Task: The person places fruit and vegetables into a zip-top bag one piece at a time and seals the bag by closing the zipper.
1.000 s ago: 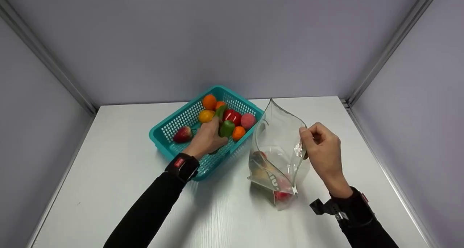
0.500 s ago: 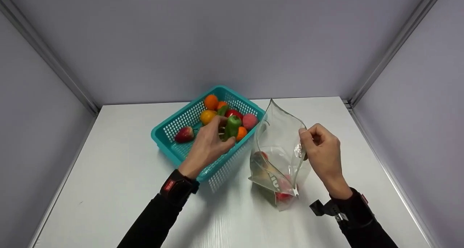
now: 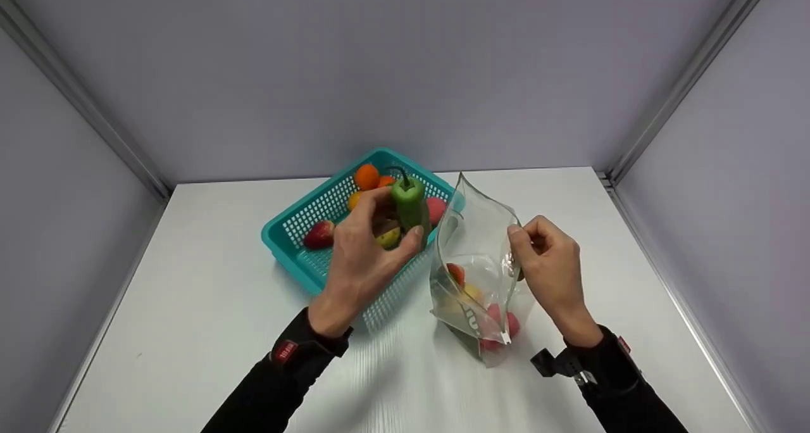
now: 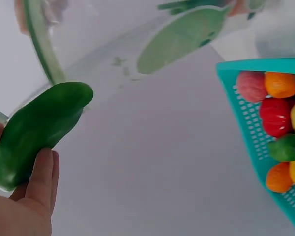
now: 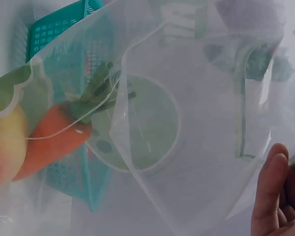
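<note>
My left hand (image 3: pixel 361 256) grips a green pepper (image 3: pixel 410 204) above the teal basket (image 3: pixel 297 243), just beside the clear zip bag (image 3: pixel 474 256). My right hand (image 3: pixel 547 265) pinches the bag's rim, keeping its mouth wide on the tabletop (image 3: pixel 190 306).

Head view looks down; wrist views sit close, all sharing the bag (image 3: pixel 478 262).

Open bag mouth (image 3: pixel 481 221) just beside basket rim (image 3: pixel 452 199), bare table (image 3: pixel 190 281) left.
</note>
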Available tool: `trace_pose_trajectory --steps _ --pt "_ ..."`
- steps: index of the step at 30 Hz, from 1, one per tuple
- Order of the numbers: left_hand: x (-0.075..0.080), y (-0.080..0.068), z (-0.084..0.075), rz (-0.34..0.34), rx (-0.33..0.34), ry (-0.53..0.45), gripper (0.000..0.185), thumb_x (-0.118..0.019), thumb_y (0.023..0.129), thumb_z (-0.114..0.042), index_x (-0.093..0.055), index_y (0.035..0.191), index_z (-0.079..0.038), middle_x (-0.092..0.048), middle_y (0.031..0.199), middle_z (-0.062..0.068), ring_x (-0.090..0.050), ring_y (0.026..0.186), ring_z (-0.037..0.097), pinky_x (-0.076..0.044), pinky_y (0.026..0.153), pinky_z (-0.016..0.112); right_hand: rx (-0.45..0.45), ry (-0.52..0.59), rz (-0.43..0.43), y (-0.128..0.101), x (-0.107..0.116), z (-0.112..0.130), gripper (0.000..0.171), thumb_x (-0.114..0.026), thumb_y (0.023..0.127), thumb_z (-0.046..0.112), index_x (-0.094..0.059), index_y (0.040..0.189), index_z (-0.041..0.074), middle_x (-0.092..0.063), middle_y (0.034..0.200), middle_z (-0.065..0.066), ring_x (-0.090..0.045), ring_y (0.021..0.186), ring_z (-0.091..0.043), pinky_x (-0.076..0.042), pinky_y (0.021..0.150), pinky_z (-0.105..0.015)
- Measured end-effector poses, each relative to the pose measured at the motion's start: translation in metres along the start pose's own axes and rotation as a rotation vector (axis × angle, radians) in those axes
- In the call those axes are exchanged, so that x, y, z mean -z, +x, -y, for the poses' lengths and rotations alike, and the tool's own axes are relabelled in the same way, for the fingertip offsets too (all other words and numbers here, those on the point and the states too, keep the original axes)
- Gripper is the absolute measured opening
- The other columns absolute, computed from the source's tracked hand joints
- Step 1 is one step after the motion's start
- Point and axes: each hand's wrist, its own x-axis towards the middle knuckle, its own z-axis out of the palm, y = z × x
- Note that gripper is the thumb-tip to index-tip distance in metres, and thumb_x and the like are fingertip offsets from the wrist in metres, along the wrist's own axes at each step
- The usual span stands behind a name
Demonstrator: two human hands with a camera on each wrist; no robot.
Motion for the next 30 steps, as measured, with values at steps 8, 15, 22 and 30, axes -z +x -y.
trace_pose_trajectory --steps 8,15,22,30 --pt "-0.008 0.006 -0.019 -0.028 -0.129 -0.018 0.053 -0.080 0.090 -0.011 -0.055 0.133 0.006 -0.067 0.124 0.019 -0.071 0.109 0.027 -0.058 0.091 0.029 -0.003 0.013 0.014 0.001 -0.002 0.002 0.030 -0.064 0.103 0.013 -0.058 0.076 0.003 -0.056 0.059 -0.006 -0.053 0.044 -0.015 -0.046 0.043 -0.022" --pt "-0.027 0.008 -0.029 0.052 -0.119 -0.135 0.056 -0.080 0.091 -0.010 -0.052 0.136 0.005 -0.064 0.128 0.018 -0.070 0.111 0.025 -0.057 0.093 0.029 -0.001 0.012 0.019 0.002 0.002 0.002 0.030 -0.064 0.103 0.014 -0.058 0.076 0.002 -0.059 0.060 -0.005 -0.053 0.043 -0.013 -0.045 0.043 -0.022" --pt "-0.049 0.004 -0.025 0.186 0.003 -0.113 0.065 -0.080 0.090 -0.008 -0.041 0.141 0.001 -0.060 0.133 0.018 -0.069 0.112 0.027 -0.058 0.089 0.028 -0.008 0.007 0.009 0.001 0.002 0.001 0.029 -0.065 0.102 0.011 -0.058 0.076 0.002 -0.057 0.060 -0.004 -0.052 0.043 -0.012 -0.045 0.043 -0.022" --pt "-0.056 0.004 -0.017 0.315 0.035 0.055 0.065 -0.080 0.089 -0.013 -0.045 0.141 0.001 -0.066 0.125 0.017 -0.071 0.106 0.025 -0.059 0.085 0.025 0.006 -0.019 0.010 0.002 -0.001 0.001 0.027 -0.064 0.103 0.011 -0.059 0.077 0.003 -0.056 0.061 -0.005 -0.053 0.045 -0.011 -0.047 0.044 -0.022"
